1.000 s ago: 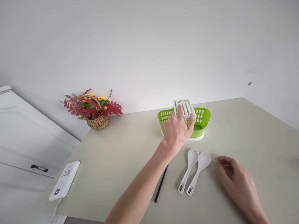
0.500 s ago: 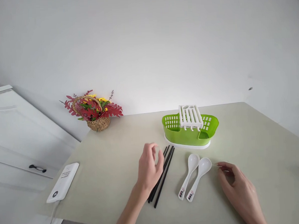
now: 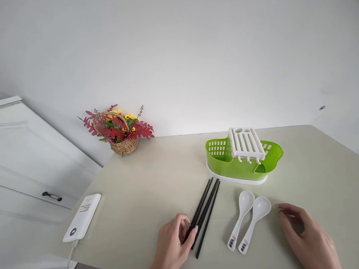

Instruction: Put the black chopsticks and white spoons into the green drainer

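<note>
My left hand (image 3: 174, 243) is at the lower ends of several black chopsticks (image 3: 207, 205), which lie side by side on the table. Thumb and forefinger close around the leftmost ones, while one chopstick lies apart on the right. Two white spoons (image 3: 256, 218) rest to the right of the chopsticks, bowls pointing away and labelled handles towards me. Beyond the spoons, my right hand (image 3: 309, 236) lies on the table, fingers loosely bent and apart from the thumb, holding nothing. Behind them stands a green basket (image 3: 232, 170) with a slotted white rack (image 3: 246, 143) across its top.
A wicker basket of artificial flowers (image 3: 124, 147) stands at the back left by the wall. Near the table's left edge lies a white power bank (image 3: 83, 218) with a cable. A white cabinet (image 3: 33, 166) is beyond that edge.
My left hand has come down and towards me, onto the lower part of the chopsticks. My right hand stays beside the spoons. The whole view has shifted slightly.
</note>
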Demonstrator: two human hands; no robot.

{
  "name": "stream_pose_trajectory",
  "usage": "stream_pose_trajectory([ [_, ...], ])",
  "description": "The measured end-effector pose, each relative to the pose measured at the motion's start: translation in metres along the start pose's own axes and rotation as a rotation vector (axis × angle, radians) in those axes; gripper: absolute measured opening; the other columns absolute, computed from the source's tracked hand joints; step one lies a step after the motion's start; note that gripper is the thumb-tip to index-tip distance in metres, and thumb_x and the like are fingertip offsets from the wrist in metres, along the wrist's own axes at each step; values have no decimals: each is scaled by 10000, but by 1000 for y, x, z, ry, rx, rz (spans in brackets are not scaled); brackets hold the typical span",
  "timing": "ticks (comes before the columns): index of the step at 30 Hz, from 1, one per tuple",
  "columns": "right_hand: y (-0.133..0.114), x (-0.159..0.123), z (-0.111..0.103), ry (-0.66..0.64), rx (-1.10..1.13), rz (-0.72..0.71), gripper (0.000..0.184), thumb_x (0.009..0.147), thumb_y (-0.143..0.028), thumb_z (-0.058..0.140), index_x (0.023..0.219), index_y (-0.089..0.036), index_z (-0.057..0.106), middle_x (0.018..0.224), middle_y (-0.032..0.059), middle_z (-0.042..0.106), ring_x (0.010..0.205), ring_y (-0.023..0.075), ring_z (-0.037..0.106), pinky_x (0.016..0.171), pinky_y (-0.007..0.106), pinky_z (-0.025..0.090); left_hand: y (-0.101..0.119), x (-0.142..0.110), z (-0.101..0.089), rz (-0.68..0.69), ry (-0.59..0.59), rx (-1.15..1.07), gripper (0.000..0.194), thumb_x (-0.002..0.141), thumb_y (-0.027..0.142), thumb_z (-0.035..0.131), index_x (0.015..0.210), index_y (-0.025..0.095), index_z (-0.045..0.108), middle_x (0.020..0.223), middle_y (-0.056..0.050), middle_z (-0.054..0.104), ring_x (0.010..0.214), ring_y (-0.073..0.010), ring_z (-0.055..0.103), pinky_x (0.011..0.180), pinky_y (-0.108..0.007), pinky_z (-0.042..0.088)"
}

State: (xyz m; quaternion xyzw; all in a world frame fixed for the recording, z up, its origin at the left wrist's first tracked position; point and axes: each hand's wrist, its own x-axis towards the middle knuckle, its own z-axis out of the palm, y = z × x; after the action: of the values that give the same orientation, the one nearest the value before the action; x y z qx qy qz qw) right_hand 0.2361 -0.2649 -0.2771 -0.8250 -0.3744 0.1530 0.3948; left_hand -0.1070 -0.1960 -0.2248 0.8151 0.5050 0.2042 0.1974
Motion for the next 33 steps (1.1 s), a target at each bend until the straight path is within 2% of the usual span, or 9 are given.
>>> stream_pose_trajectory([
  [4, 2, 2, 1, -4, -3, -1, 433, 804, -593, 541, 1050, -272, 695, 1060, 81, 776, 927, 319, 725, 692, 405, 519, -4, 1, 0, -3, -2, -49, 159, 1032, 396, 513, 984, 248, 544, 654, 59, 592, 556, -125, 571, 579, -224, 460],
  [10, 3, 1, 2, 5, -23, 17, 432, 808, -599, 532, 1059, -283, 688, 1078, 70, 779, 928, 328, 721, 746, 442, 518, -7, -1, 3, 2, 10, -50, 143, 1034, 380, 507, 993, 249, 547, 655, 60, 587, 547, -123, 576, 584, -223, 472],
  [26, 1, 0, 1, -10, -13, 41, 431, 796, -602, 524, 1047, -290, 683, 1079, 59, 769, 966, 325, 712, 783, 448, 519, -8, -2, 5, -22, 0, -54, 124, 975, 369, 587, 1021, 254, 576, 647, 69, 598, 542, -122, 575, 578, -232, 477],
  [33, 1, 0, 0, -20, -3, 42, 429, 790, -595, 536, 1052, -290, 684, 1086, 53, 768, 995, 317, 715, 786, 433, 520, -7, -1, 4, -14, -6, -16, 124, 1010, 371, 532, 1023, 250, 553, 663, 68, 591, 560, -125, 588, 608, -235, 488],
])
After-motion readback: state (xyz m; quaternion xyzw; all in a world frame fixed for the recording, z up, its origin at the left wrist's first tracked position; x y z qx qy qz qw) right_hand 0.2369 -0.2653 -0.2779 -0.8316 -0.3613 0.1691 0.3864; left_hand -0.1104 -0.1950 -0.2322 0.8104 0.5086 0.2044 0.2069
